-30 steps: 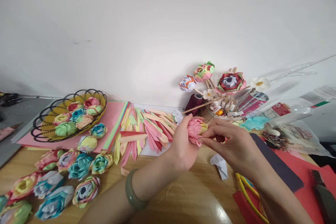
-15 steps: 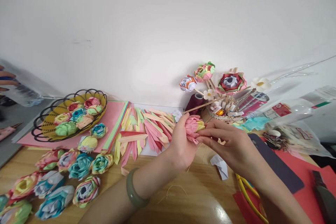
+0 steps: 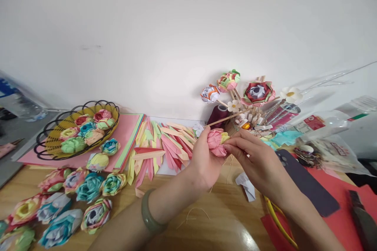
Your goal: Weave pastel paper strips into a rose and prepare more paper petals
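Observation:
A pink and yellow paper flower (image 3: 216, 142) rests in my left hand (image 3: 203, 164), which is wrapped round it from the left. My right hand (image 3: 250, 155) pinches the flower's right side between thumb and fingers, by the yellow petals. A green bangle (image 3: 149, 211) circles my left wrist. Just behind my hands lie folded paper strips (image 3: 173, 141) in pink, yellow, green and peach. A crumpled white paper piece (image 3: 246, 186) sits on the wooden table (image 3: 218, 211) below my right hand.
A yellow basket (image 3: 53, 141) of paper flowers stands on coloured sheets at left, with several more flowers (image 3: 90, 187) in front. Behind my hands are flowers on sticks (image 3: 228, 82), a thread spool (image 3: 217, 114) and a can. A dark phone (image 3: 309, 184) and plastic bottle (image 3: 326, 121) are at right.
My right fingers have shifted slightly on the flower's right side. My left hand keeps its hold. At far left, another person's hand has gone out of view beside the bottle.

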Available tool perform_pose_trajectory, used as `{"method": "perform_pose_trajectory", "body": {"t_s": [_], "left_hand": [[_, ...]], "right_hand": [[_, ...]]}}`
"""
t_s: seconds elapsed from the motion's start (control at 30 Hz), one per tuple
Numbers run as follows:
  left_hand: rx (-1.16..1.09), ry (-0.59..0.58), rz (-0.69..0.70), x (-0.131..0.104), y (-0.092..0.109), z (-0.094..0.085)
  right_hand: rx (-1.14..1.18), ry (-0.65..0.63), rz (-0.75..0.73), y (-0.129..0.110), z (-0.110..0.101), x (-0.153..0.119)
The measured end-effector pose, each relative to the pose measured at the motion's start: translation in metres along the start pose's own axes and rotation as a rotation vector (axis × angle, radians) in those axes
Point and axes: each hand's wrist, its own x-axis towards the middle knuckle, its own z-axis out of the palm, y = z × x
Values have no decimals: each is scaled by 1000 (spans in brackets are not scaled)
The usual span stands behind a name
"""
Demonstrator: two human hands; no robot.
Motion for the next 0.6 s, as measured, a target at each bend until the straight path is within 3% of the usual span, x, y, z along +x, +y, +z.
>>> {"method": "perform_pose_trajectory", "body": {"t_s": [0.13,0.4,0.6], "left_hand": [[-6,24,-4,0,0,0],[-14,61,-39,-5,2,4],[-20,21,-39,-5,3,4]], "right_hand": [[-113,61,-53,-3,4,0],[-109,82,-128,-6,3,-2],[-116,130,-157,-5,3,-2]]}}
